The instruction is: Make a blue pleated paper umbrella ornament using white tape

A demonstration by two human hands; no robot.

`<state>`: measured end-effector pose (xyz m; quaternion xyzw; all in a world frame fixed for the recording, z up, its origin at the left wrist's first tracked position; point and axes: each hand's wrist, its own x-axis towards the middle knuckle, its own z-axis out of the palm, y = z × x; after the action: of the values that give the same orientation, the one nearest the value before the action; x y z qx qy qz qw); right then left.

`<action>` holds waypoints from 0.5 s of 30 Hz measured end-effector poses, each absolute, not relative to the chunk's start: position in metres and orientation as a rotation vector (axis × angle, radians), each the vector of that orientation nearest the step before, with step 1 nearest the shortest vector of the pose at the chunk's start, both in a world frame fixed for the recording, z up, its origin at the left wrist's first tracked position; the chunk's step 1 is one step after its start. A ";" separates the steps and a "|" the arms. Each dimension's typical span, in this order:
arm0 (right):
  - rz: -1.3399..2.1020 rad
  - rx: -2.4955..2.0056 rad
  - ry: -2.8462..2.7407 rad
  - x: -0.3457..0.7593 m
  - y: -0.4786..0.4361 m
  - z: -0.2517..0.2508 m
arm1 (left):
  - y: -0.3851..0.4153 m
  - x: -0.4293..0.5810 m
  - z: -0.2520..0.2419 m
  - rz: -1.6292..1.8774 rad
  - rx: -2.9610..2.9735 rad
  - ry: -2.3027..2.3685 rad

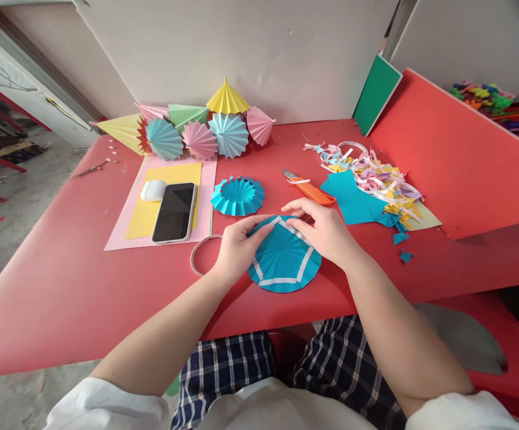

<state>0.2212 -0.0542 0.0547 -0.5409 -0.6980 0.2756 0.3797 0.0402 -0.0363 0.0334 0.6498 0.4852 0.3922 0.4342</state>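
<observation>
A round pleated blue paper disc [283, 260] with white strips stuck across it lies near the front edge of the red table [62, 286]. My left hand [236, 245] rests on the disc's left side, thumb and fingers pressing its upper edge. My right hand [322, 230] lies on the disc's upper right, fingers stretched flat over a white strip. A second pleated blue disc [237, 196] sits just behind. An orange utility knife [308, 188] lies beyond my right hand.
A phone [175, 212] and white earbud case [153, 190] lie on yellow and pink paper sheets at left. A tape ring [200, 254] sits by my left wrist. Several folded paper umbrellas [200, 128] stand at the back. Paper scraps [375, 179] and a blue sheet [353, 200] lie right.
</observation>
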 end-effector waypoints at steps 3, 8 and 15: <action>0.715 -1.408 -1.783 0.221 -0.055 0.055 | -0.037 0.040 0.033 0.976 1.599 1.199; 0.787 -1.448 -1.789 0.221 -0.056 0.056 | -0.037 0.040 0.034 0.955 1.579 1.177; 0.774 -1.416 -1.819 0.217 -0.058 0.055 | -0.035 0.040 0.034 0.901 1.653 1.220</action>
<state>0.2173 -0.0578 0.0552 -0.5459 -0.7015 0.2984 0.3477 0.0396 -0.0346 0.0343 0.6638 0.4900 0.3616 0.4342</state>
